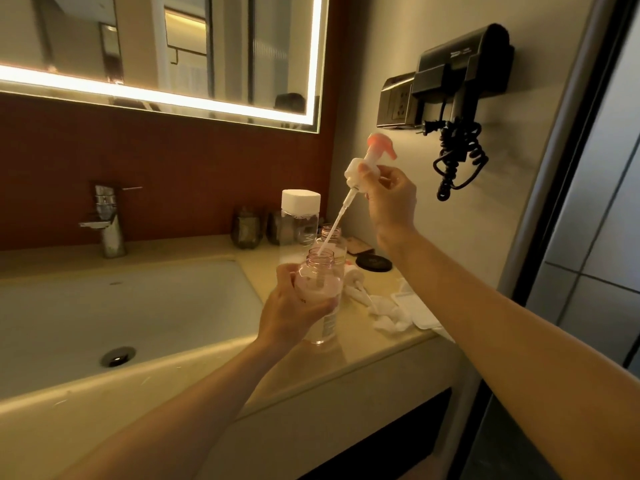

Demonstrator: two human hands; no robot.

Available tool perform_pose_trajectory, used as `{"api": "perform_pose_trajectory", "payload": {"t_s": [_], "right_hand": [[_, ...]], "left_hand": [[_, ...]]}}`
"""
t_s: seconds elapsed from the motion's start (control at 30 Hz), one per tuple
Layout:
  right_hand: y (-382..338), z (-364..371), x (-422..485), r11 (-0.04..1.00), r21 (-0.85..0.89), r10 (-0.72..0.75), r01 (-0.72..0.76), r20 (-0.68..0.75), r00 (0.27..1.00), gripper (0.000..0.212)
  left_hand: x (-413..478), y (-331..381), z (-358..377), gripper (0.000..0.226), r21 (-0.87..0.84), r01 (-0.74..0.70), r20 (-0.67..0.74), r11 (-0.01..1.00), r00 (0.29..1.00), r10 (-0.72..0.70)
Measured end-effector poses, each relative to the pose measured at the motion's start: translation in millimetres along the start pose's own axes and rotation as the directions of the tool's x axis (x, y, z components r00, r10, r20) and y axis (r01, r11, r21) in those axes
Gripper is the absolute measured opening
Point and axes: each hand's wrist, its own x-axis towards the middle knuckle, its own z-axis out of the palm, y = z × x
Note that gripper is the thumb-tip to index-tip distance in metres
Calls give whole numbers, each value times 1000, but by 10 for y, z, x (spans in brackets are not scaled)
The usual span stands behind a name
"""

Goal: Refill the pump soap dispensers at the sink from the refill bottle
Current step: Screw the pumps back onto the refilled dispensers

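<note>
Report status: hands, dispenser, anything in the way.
Left hand grips open dispenser bottle. Right hand holds pump head above, tube tip in its neck. White-capped bottle stands behind, capped.

dim, warm-toned scene. main source: the lit strip point(173, 95) framing the mirror point(86, 36), overexposed, with glare. a secondary glow lies along the front rim of the sink point(207, 355). cabinet recess point(398, 441) in deep shadow. edges bow from wide-angle distortion; detail soft throughout.

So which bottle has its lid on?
The tall bottle with the white cap. The pink bottle in the left hand and the bottle behind it are open.
</note>
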Motion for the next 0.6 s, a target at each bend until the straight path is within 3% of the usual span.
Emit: {"api": "perform_pose_trajectory", "payload": {"t_s": [0.1,0.2,0.37,0.6], "right_hand": [[-82,17,-102,996,-31,-82,82,-5,997,37],[-33,-2,-262,984,-107,-134,143,87,987,37],[239,-11,-610,984,-143,-68,109,266,962,40],[422,7,-810,980,-166,-58,110,291,955,41]], "left_hand": [[-29,-19,-28,70,5,-14,10,1000,1000,14],[-52,-36,-23,70,-14,-19,9,1000,1000,20],[-89,-32,11,70,-3,-41,-20,999,999,41],[-88,-69,56,70,34,-45,-62,998,997,47]]}}
